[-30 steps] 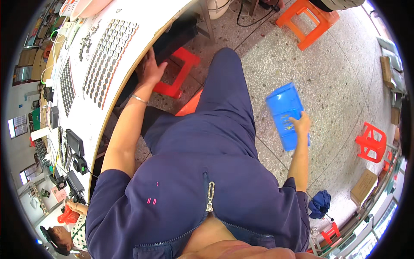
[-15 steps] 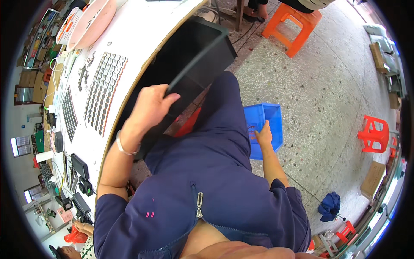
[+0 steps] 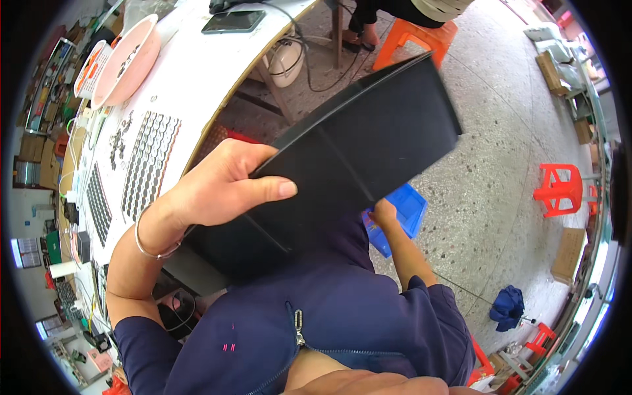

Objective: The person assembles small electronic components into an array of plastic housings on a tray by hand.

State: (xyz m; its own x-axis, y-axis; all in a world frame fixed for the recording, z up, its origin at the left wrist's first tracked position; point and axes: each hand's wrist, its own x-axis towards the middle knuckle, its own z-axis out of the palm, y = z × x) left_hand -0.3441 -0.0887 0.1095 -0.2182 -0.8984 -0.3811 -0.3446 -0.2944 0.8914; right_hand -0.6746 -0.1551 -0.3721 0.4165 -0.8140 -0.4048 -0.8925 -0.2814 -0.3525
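A large black plastic bin [image 3: 349, 148] is held up tilted over my lap, its long side facing me. My left hand [image 3: 227, 184] grips its rim, the thumb on the outer wall and the fingers out of sight inside. My right hand [image 3: 384, 214] holds the near edge of a smaller blue plastic bin [image 3: 413, 209], low at my right side. The black bin covers part of the blue one. Small reddish bits show near my right fingers, too small to make out.
On the white table [image 3: 191, 72] at left lie a sheet of round dark parts [image 3: 150, 155], a pink basin [image 3: 128, 62] and a phone [image 3: 234, 22]. Another person sits on an orange stool [image 3: 421, 39] at the far side. A red stool [image 3: 558, 191] stands at right.
My left hand has lifted the black bin out from beside the table, swinging it right across my lap. The blue bin has tilted and is now partly covered.
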